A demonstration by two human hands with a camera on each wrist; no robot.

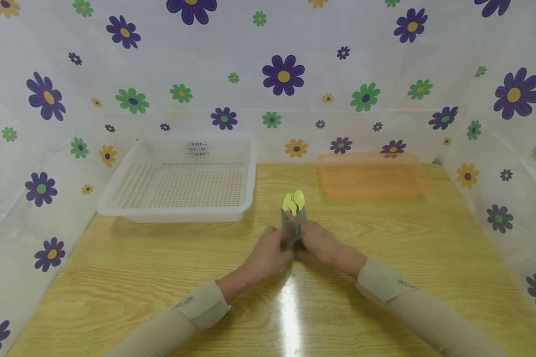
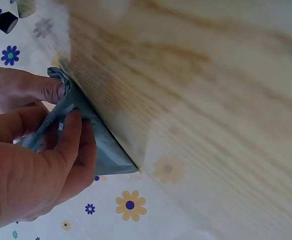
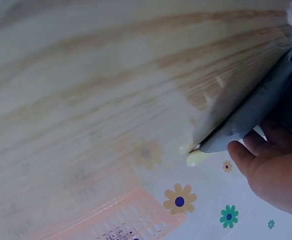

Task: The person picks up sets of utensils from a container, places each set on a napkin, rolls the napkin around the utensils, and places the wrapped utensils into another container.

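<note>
A grey-blue cloth (image 1: 292,232) lies folded lengthwise around pale yellow-green spoons (image 1: 294,201), whose bowls stick out of its far end. It rests on the wooden table (image 1: 384,238) at the centre. My left hand (image 1: 280,244) pinches the cloth's near left side, thumb over the fold (image 2: 98,145). On the right side my right hand (image 1: 300,229) grips it, with the index finger laid along the top. The right wrist view shows the cloth (image 3: 256,110) with a spoon tip (image 3: 197,157) poking out beside my curled fingers (image 3: 246,155).
A white perforated basket (image 1: 183,181) stands at the back left of the table. A flat orange tray (image 1: 371,174) sits at the back right. Flowered sheeting (image 1: 283,74) walls in the back and both sides.
</note>
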